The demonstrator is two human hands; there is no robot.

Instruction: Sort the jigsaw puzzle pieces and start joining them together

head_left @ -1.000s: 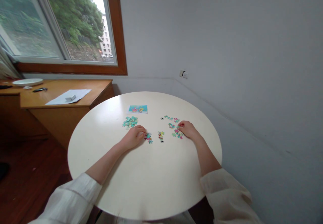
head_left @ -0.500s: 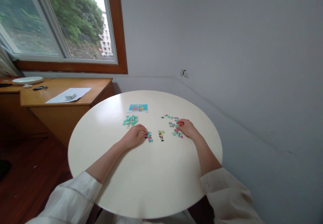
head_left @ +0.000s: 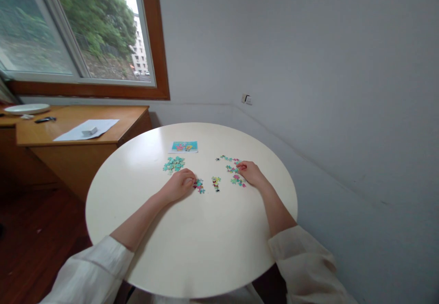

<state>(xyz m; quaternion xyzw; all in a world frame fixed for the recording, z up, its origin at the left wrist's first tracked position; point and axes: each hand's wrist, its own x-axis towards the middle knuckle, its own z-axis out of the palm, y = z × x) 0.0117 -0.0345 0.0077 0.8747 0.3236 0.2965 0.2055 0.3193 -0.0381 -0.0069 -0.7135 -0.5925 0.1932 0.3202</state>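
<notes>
My left hand (head_left: 180, 185) rests on the table with its fingers curled, against the left edge of a small joined cluster of jigsaw pieces (head_left: 200, 186). Whether it pinches a piece is hidden. To the right of that cluster lies a yellow cartoon figure of joined jigsaw pieces (head_left: 216, 184). My right hand (head_left: 252, 173) is at the loose green and pink jigsaw pieces (head_left: 238, 180), fingertips bent together; anything between them is too small to make out. Behind my left hand sits a heap of turquoise jigsaw pieces (head_left: 173, 164).
A picture card (head_left: 184, 146) with cartoon figures lies toward the back of the round white table (head_left: 192, 244). Left of it stands a wooden desk (head_left: 135, 116) with a paper sheet (head_left: 72, 132), a small white box (head_left: 89, 131) and a white plate (head_left: 27, 109). Walls close off the back and right.
The whole view has shifted slightly, so things appear a little further left. Both hands stay at the same pieces, with hardly any visible movement of the fingers.
</notes>
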